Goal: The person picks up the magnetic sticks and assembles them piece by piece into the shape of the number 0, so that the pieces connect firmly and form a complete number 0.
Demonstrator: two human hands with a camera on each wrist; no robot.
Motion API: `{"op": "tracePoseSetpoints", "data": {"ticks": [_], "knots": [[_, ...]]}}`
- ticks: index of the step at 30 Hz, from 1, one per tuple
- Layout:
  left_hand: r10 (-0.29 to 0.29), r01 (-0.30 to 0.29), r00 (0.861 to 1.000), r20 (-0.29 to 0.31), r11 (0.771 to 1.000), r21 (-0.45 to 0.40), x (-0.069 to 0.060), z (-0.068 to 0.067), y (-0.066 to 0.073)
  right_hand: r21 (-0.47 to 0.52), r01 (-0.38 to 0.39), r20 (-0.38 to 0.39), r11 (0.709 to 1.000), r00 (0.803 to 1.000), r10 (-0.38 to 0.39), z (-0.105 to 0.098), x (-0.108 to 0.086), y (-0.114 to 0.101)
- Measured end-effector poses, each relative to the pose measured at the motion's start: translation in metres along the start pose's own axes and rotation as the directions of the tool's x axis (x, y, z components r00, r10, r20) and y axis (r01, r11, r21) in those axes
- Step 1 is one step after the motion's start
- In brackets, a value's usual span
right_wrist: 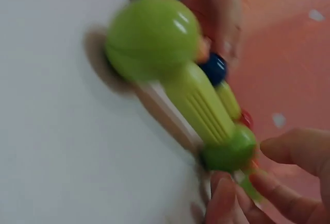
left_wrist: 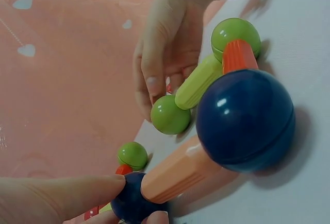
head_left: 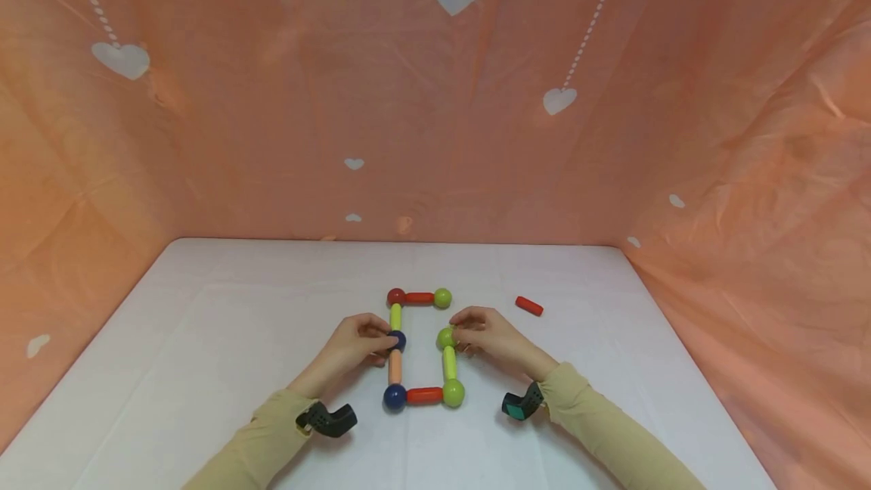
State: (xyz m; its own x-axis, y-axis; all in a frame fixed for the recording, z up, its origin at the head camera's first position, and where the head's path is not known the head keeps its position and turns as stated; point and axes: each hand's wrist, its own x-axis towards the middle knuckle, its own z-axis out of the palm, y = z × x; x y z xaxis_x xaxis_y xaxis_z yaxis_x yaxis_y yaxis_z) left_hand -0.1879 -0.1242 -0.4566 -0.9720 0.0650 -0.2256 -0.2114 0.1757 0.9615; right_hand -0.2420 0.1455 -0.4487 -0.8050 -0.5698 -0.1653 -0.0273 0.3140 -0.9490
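A frame of magnetic rods and balls lies on the table. My left hand (head_left: 355, 339) pinches the middle blue ball (left_wrist: 135, 198), between a yellow-green rod (head_left: 395, 316) and a peach rod (left_wrist: 180, 170). My right hand (head_left: 493, 335) has its fingertips around the middle green ball (right_wrist: 230, 149), which sits on a yellow-green rod (right_wrist: 198, 103). Nearest me, a red rod (head_left: 425, 395) joins a blue ball (left_wrist: 246, 121) and a green ball (right_wrist: 153, 38). At the far side, another red rod (head_left: 420, 298) links a dark red ball (head_left: 396, 297) to a green ball (head_left: 443, 298).
A loose red rod (head_left: 529, 306) lies to the right, beyond my right hand. The white table (head_left: 204, 308) ends at an orange curtain (head_left: 306, 97) with pale hearts, which hangs behind it and along both sides.
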Motion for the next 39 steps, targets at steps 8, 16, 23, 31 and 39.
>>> {"op": "tracePoseSetpoints", "data": {"ticks": [8,16,23,31,39], "knots": [[-0.002,0.003,1.0,0.007,1.0,-0.008,0.001,-0.001,-0.001,-0.143,0.1,-0.195,0.985,0.973,-0.127,-0.056,-0.016,-0.017],[0.005,-0.005,1.0,0.012,1.0,-0.014,0.002,-0.002,-0.001,-0.392,0.05,-0.317,0.918,0.93,-0.186,-0.112,-0.022,0.002],[0.0,0.0,1.0,0.016,1.0,-0.018,0.002,-0.002,-0.003,-0.432,-0.007,-0.267,0.902,0.956,-0.121,-0.125,-0.022,0.018],[-0.002,0.002,1.0,0.01,1.0,-0.007,0.002,-0.001,-0.003,-0.427,-0.037,-0.279,0.904,0.956,-0.093,-0.119,-0.019,0.026],[0.002,-0.002,1.0,0.003,1.0,0.004,0.002,-0.002,-0.003,-0.526,-0.013,-0.247,0.851,0.959,-0.138,-0.11,-0.015,0.023]]}}
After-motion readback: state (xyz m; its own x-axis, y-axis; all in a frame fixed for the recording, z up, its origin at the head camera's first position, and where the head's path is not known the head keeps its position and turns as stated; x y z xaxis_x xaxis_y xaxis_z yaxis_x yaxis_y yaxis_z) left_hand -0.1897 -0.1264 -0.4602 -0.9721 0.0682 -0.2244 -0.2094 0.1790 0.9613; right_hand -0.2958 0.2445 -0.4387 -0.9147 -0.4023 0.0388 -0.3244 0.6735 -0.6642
